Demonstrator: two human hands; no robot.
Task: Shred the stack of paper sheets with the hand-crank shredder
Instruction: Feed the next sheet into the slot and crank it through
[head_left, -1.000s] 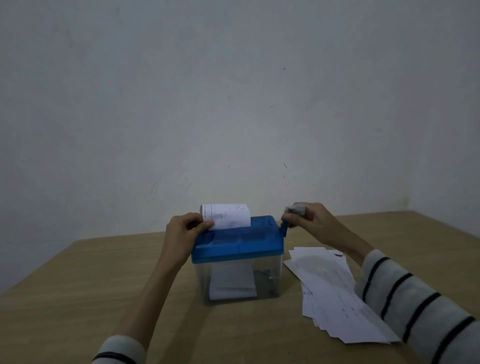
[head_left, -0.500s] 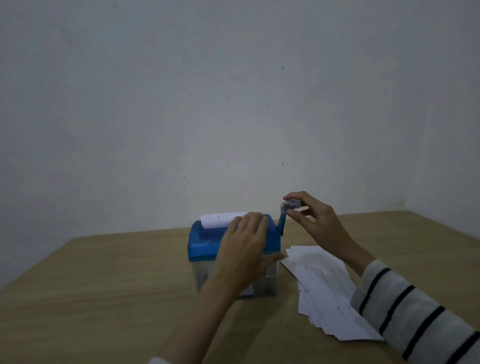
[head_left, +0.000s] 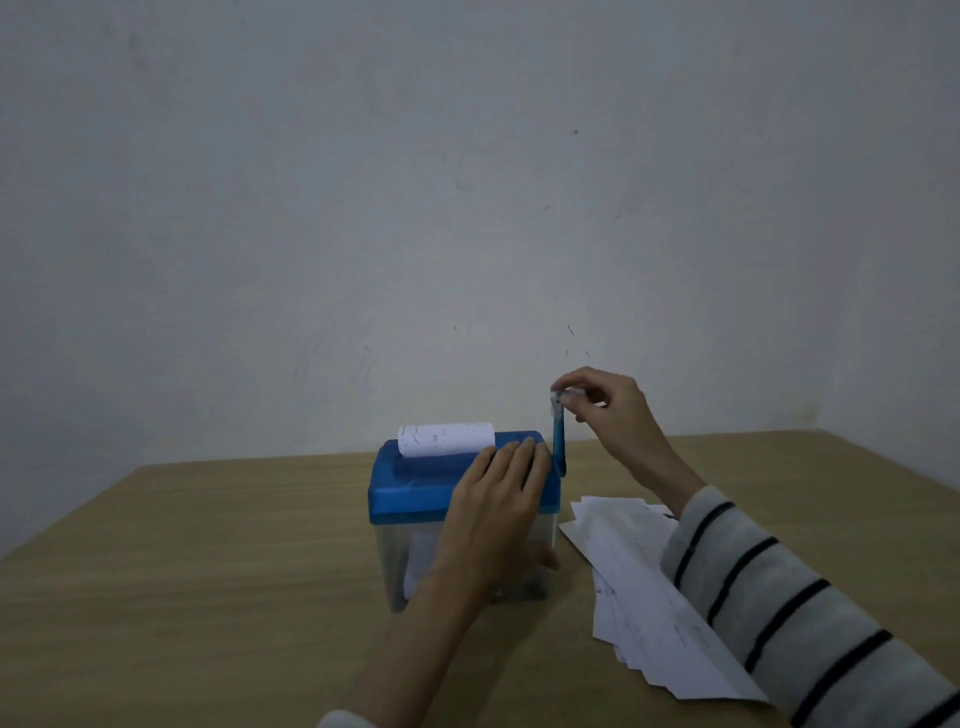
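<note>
Your left hand (head_left: 498, 499) lies flat, fingers straight, pressing the blue plastic lid (head_left: 415, 491) of the hand-crank shredder (head_left: 457, 519). Your right hand (head_left: 605, 410) pinches the pale knob (head_left: 557, 399) topping the upright blue crank arm (head_left: 559, 436), just right of the left grip. A curled white sheet (head_left: 447, 439) pokes from the slot, just beyond your left fingertips. The bin (head_left: 395, 561) under the lid is clear plastic. Below your right grip, the fanned stack of paper sheets (head_left: 649, 597) lies on the wood-grain table (head_left: 208, 571), partly under your striped sleeve (head_left: 779, 597).
</note>
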